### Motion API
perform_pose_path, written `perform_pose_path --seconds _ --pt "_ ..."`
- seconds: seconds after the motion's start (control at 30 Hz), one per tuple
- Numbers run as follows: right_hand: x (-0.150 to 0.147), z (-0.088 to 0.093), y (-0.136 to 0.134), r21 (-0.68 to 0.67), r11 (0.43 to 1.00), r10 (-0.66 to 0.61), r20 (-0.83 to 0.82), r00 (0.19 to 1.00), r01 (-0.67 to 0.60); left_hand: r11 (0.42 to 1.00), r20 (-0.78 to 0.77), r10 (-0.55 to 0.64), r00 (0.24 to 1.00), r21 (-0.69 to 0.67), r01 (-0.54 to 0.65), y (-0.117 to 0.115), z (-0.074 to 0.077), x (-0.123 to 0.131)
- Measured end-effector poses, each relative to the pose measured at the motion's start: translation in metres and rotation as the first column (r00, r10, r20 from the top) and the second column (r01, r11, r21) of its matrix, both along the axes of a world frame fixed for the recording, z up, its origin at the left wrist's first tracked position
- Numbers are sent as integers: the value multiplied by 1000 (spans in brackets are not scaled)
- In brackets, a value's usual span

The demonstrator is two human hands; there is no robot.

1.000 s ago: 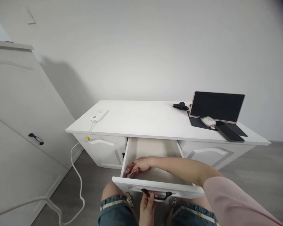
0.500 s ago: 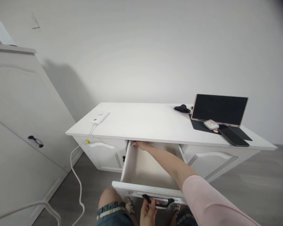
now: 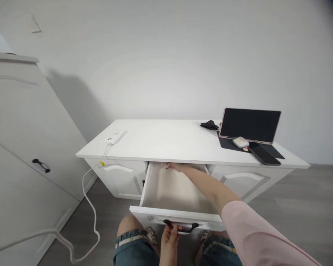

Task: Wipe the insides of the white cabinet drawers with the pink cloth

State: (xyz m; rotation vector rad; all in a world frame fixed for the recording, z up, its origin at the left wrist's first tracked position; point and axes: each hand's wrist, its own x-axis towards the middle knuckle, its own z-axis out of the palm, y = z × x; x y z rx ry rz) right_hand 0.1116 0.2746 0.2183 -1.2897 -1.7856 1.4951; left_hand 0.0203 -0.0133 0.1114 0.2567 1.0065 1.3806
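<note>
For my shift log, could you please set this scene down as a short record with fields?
Drawer: pulled open
Left hand: gripping the black handle
Right hand: at the drawer's far end, touching a reddish cloth, grip mostly hidden
Desk, right: propped screen, phone, small case
Desk, left: white device, cable attached

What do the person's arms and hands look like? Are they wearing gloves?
No gloves show: the left hand is bare, and so is what shows of the right hand. A plain pink sleeve leaves the right forearm bare. The left sleeve is out of view.
</note>
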Motion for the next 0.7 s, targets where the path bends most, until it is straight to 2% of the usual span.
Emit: perform_pose_path --seconds 0.17,0.33,0.43,0.53,0.63,0.7 --pt "16 4 -6 -27 1000 -6 -10 1000 6 1000 9 15 1000 -15 -15 1 6 -1" --pt "36 -1 -22 -69 997 43 61 997 -39 999 8 32 999 -7 -32 2 11 4" --pt "48 -5 -40 -128 977 193 167 967 -173 999 12 37 999 3 -38 3 18 4" --pt "56 -5 -57 -231 925 359 269 894 -302 1000 -17 -1 1000 27 2 4 26 2" --pt "62 4 -71 -303 900 407 322 855 -315 999 -31 -13 999 42 14 7 31 -1" --pt "63 17 -78 -290 907 388 295 873 -305 999 -25 -14 1000 39 15 10 30 0"
